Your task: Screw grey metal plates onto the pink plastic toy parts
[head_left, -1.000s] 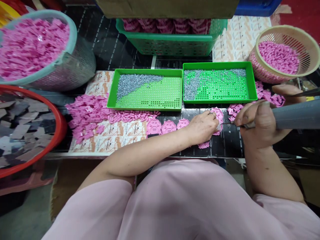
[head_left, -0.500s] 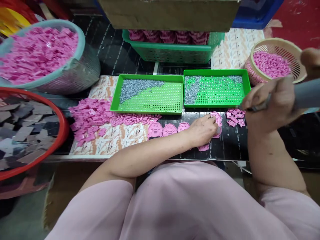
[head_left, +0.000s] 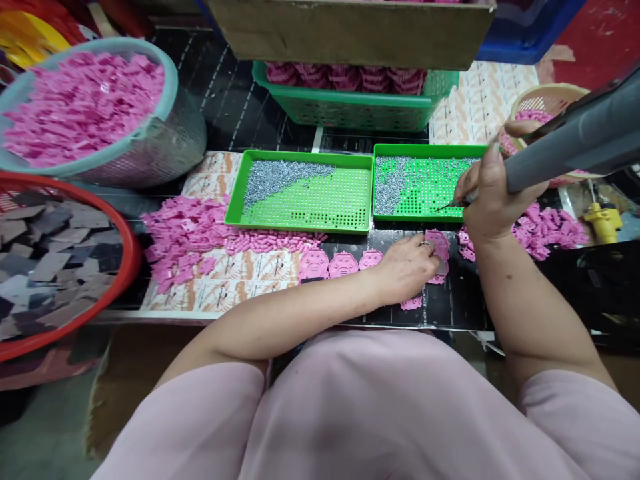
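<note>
Left hand [head_left: 410,267], closure unclear, presumably steadies pink moulded-plastic plate [head_left: 441,256]; right hand [head_left: 493,193] clamps grey cylindrical driver [head_left: 560,155], tip over green perforated plastic tray [head_left: 425,198].

Pink plate [head_left: 440,257] flat on black tabletop [head_left: 463,300]; grey driver [head_left: 565,153] slanted, thin bit [head_left: 447,207] at right green tray [head_left: 415,217].

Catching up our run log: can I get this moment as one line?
left hand: on pink part; right hand: gripping grey tool; bit: over right tray
</note>
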The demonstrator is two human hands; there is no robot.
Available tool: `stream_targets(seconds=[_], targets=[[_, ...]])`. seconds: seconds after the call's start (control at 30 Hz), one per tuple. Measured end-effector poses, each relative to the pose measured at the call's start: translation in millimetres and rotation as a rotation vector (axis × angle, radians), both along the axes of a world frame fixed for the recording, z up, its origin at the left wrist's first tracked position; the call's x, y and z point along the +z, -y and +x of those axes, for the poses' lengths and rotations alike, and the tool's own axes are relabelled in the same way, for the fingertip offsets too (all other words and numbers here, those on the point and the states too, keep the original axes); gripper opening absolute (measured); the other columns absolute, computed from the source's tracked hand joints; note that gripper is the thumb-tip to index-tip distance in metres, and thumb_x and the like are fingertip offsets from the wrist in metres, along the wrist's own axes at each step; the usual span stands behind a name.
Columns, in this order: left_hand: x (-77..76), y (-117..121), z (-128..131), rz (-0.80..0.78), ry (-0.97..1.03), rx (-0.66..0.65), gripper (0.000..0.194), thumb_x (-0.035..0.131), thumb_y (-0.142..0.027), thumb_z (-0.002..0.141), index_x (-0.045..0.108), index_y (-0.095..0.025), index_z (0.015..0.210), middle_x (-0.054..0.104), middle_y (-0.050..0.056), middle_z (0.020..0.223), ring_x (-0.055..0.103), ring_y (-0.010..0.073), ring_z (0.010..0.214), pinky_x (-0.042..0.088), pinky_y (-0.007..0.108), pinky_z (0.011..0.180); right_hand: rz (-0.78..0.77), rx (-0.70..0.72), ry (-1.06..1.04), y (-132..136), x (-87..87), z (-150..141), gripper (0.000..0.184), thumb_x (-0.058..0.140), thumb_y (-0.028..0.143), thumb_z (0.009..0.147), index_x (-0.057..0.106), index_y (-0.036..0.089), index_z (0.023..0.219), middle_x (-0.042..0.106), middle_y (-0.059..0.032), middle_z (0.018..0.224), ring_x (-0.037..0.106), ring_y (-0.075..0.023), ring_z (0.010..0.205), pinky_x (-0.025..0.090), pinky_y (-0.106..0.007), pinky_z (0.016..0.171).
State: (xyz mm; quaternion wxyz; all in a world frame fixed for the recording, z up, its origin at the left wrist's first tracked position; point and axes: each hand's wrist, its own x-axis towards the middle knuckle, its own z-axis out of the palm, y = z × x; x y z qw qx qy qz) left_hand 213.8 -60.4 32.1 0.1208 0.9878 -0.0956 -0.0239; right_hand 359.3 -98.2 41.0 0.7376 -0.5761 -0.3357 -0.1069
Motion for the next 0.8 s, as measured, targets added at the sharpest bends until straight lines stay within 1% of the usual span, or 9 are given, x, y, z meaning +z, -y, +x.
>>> stream_targets(seconds=[0.1,0.17,0.3,0.4,0.47,0.57,0.67,0.8], targets=[[-2.9,-1.3,0.7,-0.009,0.019,-0.002,0.02,0.052,-0.025,0.093,0.067,-0.013,0.099,0.065,0.012,0.1,0.055,0.0251,0.099,0.045,0.035,0.082,-0.002,0.028,0.0,0.0,2.3,-3.4,0.037,0.066,0.049,0.085,0.042,0.028,0.103,0.037,0.01,0.054,0.036,-0.0094,0.033,0.031,-0.027,0.038],[-4.9,-2.3,1.0,-0.009,0.037,-0.013,0.02,0.053,-0.025,0.092,0.067,-0.012,0.097,0.065,0.012,0.1,0.055,0.0248,0.098,0.045,0.035,0.083,0.029,0.029,0.006,-0.6,2.9,-5.2,0.039,0.067,0.048,0.085,0.041,0.028,0.105,0.034,0.0115,0.05,0.035,-0.0104,0.032,0.03,-0.027,0.037],[-7.4,-3.5,1.9,-0.001,0.05,-0.022,0.018,0.054,-0.025,0.091,0.067,-0.012,0.09,0.066,0.012,0.095,0.054,0.0254,0.099,0.045,0.035,0.081,0.054,0.009,0.022,-2.0,3.0,-5.5,0.043,0.066,0.049,0.085,0.037,0.03,0.11,0.034,0.0125,0.049,0.037,-0.0112,0.031,0.029,-0.026,0.036],[-9.0,-3.5,2.4,0.006,0.077,-0.013,0.018,0.054,-0.025,0.09,0.068,-0.014,0.088,0.066,0.01,0.093,0.055,0.0259,0.097,0.044,0.036,0.079,0.06,0.006,0.04,-1.5,5.4,-5.6,0.041,0.068,0.049,0.083,0.042,0.028,0.106,0.036,0.0115,0.05,0.039,-0.011,0.031,0.029,-0.026,0.035],[-9.9,-3.3,2.6,0.009,0.09,-0.009,0.018,0.054,-0.025,0.09,0.068,-0.014,0.087,0.066,0.01,0.091,0.055,0.0259,0.096,0.044,0.036,0.078,0.056,0.003,0.045,-0.8,7.5,-6.3,0.036,0.07,0.048,0.082,0.046,0.027,0.1,0.038,0.01,0.05,0.041,-0.0112,0.033,0.03,-0.027,0.034],[-10.6,-3.0,2.8,0.004,0.093,-0.003,0.017,0.056,-0.025,0.09,0.068,-0.014,0.086,0.066,0.01,0.089,0.055,0.0258,0.095,0.044,0.036,0.077,0.008,-0.031,0.029,-0.8,9.1,-7.7,0.037,0.07,0.054,0.08,0.048,0.027,0.092,0.038,0.0094,0.05,0.04,-0.0106,0.034,0.032,-0.027,0.034],[-10.5,-2.9,3.1,-0.003,0.092,-0.001,0.016,0.058,-0.027,0.088,0.068,-0.014,0.086,0.065,0.011,0.089,0.055,0.0257,0.095,0.044,0.035,0.076,-0.01,-0.051,0.041,-2.2,8.1,-8.2,0.039,0.067,0.058,0.081,0.047,0.028,0.094,0.037,0.0099,0.05,0.04,-0.0106,0.033,0.032,-0.026,0.034],[-10.0,-2.8,3.6,0.004,0.102,-0.003,0.018,0.057,-0.027,0.09,0.068,-0.014,0.086,0.065,0.01,0.088,0.055,0.0257,0.094,0.044,0.036,0.076,0.052,-0.087,0.07,-3.3,5.4,-7.4,0.04,0.067,0.056,0.08,0.046,0.027,0.098,0.042,0.0085,0.057,0.04,-0.0098,0.033,0.032,-0.025,0.033]])
